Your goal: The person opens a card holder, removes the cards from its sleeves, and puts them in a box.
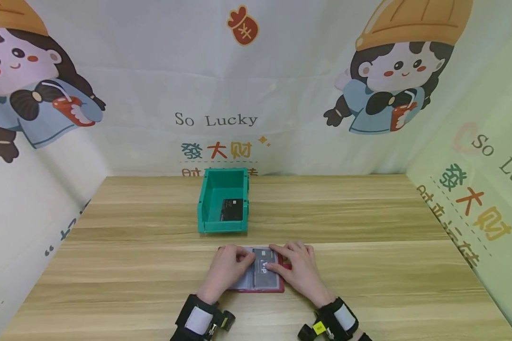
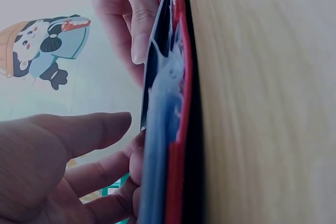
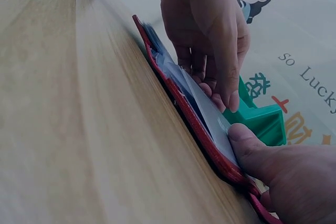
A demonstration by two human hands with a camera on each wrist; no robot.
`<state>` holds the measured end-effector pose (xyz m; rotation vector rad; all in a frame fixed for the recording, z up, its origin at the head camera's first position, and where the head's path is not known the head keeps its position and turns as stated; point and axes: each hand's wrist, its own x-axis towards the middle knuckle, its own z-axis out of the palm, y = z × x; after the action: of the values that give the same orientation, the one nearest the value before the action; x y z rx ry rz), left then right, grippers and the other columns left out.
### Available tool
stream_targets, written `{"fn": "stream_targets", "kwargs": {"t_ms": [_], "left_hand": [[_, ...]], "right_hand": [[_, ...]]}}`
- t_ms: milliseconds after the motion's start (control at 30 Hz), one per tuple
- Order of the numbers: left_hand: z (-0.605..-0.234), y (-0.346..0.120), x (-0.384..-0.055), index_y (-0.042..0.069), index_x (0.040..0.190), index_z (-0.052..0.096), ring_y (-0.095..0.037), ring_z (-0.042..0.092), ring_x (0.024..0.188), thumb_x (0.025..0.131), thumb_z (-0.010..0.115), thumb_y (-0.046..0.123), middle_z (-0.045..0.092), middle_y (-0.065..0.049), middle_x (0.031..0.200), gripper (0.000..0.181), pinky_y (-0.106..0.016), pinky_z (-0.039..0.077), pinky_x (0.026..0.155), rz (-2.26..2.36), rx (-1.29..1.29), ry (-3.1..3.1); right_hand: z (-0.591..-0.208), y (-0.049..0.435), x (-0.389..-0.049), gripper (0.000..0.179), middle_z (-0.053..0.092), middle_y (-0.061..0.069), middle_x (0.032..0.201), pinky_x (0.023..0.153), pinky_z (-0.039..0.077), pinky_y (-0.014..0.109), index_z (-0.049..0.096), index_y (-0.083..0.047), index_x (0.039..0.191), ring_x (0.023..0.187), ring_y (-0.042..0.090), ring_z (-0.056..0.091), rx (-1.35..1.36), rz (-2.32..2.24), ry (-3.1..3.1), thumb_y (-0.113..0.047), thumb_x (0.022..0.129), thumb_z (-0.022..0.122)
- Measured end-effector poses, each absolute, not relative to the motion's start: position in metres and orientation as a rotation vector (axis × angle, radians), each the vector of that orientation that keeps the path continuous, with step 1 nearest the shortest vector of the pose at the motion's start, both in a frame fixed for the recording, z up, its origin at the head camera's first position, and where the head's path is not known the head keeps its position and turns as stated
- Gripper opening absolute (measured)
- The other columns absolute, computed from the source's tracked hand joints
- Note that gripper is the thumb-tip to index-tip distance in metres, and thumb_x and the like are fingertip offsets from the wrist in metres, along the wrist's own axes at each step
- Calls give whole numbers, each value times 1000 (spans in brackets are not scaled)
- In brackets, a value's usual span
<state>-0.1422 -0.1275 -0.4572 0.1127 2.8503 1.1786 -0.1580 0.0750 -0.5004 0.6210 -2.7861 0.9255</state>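
Card holder: a red card holder (image 1: 259, 274) lies open and flat on the bench (image 1: 367, 265), at the near edge between the two wrists, so both hands can work it without lifting it.
Sleeves: clear plastic sleeves (image 3: 210, 109) fan up from the red cover; in the right wrist view they stand a little off the cover, which suggests they are being parted to reach a pocket.
Card: a grey card (image 1: 263, 266) with pale lettering shows in the middle of the open holder, between the two hands; whether it sits fully inside a sleeve or is partway out I cannot tell from these views.
Left hand: the left hand (image 1: 227, 267) rests on the left half of the holder, fingers curled down, its fingertips (image 2: 137, 153) pressed against the sleeve edges, seemingly to pin that side flat.
Right hand: the right hand (image 1: 296, 267) covers the right half, fingers bent; its thumb (image 3: 247, 140) presses on the top sleeve near the red edge, pinching the leaf against the fingers under it, most likely to hold the pocket steady.
Bin: a green bin (image 1: 224, 201) stands just behind the holder, open side up, within easy reach of either hand.
Card in bin: a dark card (image 1: 232, 209) lies flat on the bin floor toward its right wall, apart from the holder.
Backdrop: printed cloth (image 1: 215, 119) with cartoon figures walls the bench on three sides.
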Motion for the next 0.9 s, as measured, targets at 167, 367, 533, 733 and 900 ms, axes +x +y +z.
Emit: {"fn": "stream_targets", "kwargs": {"t_ms": [167,367,533,733,900], "left_hand": [[-460,-128,-144,3,93,77,-12,53,72,93,70,19,70,-4,80,18,-23,38,62,1188,117,2853],[-462,-129,-144,4,88,78,-12,49,69,92,71,19,67,-1,73,17,-22,34,61,1176,137,2860],[-463,-129,-144,7,81,77,-11,45,66,92,71,18,58,3,65,17,-22,30,61,1175,151,2876],[-463,-129,-143,9,77,75,-11,43,65,92,72,18,52,5,62,18,-23,28,63,1178,180,2892],[-465,-131,-143,10,76,73,-11,42,68,93,71,20,51,4,64,19,-25,29,67,1154,180,2893]], "right_hand": [[-499,75,-158,44,55,-8,84,84,25,36,72,-17,123,91,14,45,616,923,-2786,-36,84,79],[-498,75,-157,44,53,-8,83,84,25,36,72,-17,124,89,14,45,630,902,-2795,-37,85,79],[-498,75,-157,44,51,-9,81,84,25,35,72,-17,124,88,13,44,635,888,-2797,-37,85,78],[-499,75,-158,44,49,-10,80,83,25,34,73,-17,123,86,12,43,641,872,-2785,-38,85,78],[-500,76,-158,45,49,-10,80,83,25,34,72,-18,124,86,12,43,643,867,-2780,-39,84,78]]}}
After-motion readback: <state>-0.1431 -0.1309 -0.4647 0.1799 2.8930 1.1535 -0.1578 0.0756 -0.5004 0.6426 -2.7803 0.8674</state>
